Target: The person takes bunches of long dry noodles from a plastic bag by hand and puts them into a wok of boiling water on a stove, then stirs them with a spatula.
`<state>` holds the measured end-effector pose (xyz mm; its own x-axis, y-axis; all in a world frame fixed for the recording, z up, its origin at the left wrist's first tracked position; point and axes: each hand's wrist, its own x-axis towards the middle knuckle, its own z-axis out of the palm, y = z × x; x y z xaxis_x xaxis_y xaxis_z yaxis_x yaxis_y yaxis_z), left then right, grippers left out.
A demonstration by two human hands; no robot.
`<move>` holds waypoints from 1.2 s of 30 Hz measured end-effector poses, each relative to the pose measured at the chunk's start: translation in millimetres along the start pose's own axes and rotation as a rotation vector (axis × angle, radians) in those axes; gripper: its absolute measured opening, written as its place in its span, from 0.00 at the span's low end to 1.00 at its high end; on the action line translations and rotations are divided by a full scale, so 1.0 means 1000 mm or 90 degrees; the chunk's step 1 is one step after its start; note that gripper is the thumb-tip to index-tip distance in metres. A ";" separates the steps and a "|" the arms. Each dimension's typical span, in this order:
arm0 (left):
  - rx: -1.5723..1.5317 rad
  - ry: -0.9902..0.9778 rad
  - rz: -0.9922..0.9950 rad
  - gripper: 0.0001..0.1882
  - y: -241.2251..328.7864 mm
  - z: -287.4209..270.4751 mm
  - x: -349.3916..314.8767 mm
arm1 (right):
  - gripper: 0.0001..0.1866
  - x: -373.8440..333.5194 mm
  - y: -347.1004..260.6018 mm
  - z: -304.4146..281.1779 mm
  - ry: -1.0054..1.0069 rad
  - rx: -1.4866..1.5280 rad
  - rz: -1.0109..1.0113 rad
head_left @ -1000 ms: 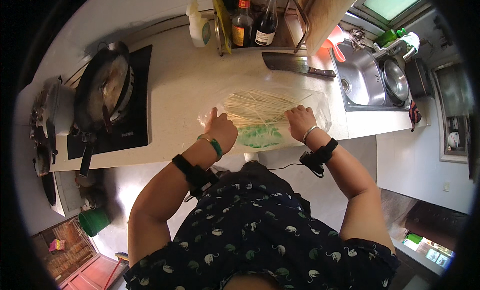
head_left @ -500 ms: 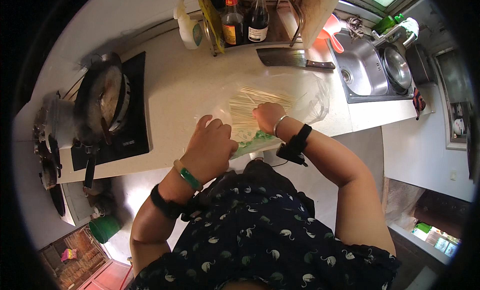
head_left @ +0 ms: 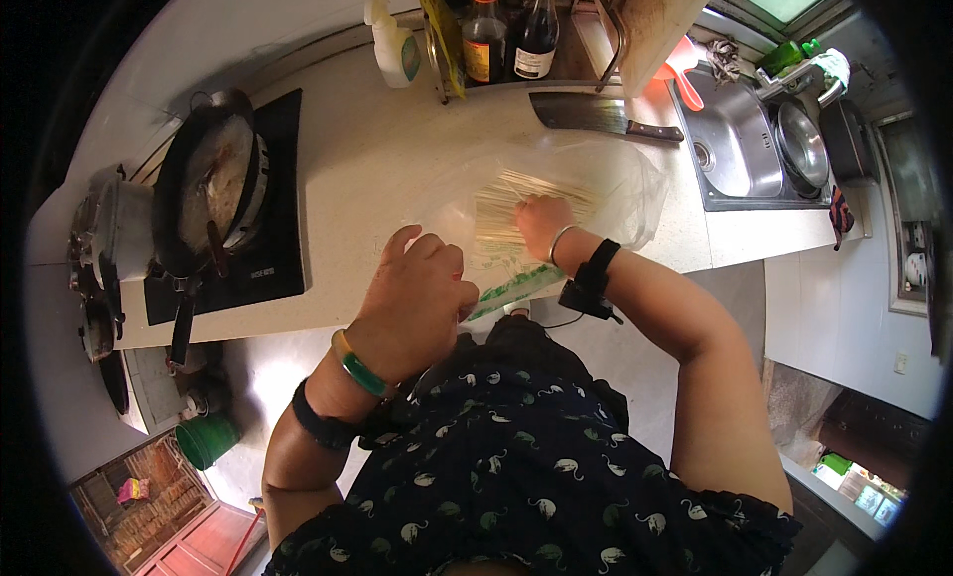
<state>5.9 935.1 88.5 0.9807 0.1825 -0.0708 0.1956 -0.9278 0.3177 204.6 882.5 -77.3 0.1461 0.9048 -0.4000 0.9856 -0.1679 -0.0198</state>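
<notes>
A clear plastic bag with green print [head_left: 518, 289] lies on the counter in front of me. In it is a loose bundle of thin, straight, pale-yellow dried noodles [head_left: 501, 209]. My left hand [head_left: 412, 298] is closed at the bag's near left edge, with a fold of the plastic in its fingers. My right hand [head_left: 544, 227] reaches in over the noodles, fingers bent down and pressed together on them. Its fingertips are partly hidden. I wear a green and yellow bangle on the left wrist, a silver one on the right and a dark band on each.
A wok [head_left: 204, 184] with whitish contents and a utensil sits on the black hob [head_left: 283, 229] to the left. Beyond the bag lies a cleaver [head_left: 586, 115]. Bottles [head_left: 484, 40] stand at the back, a spray bottle [head_left: 394, 55] beside them. A steel sink [head_left: 735, 149] is at the right.
The view has swung slightly, so the counter and its things sit further right in it. Both hands keep nearly the same grip; the right has shifted a little over the noodles.
</notes>
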 end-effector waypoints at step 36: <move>0.038 0.060 -0.060 0.05 -0.004 -0.004 -0.004 | 0.12 0.002 0.016 -0.031 -0.075 0.077 0.008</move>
<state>1.0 939.6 91.2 0.9547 0.2975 -0.0079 0.2895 -0.9221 0.2566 223.3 893.6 -49.7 0.1402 0.8513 -0.5056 0.9652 -0.2315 -0.1220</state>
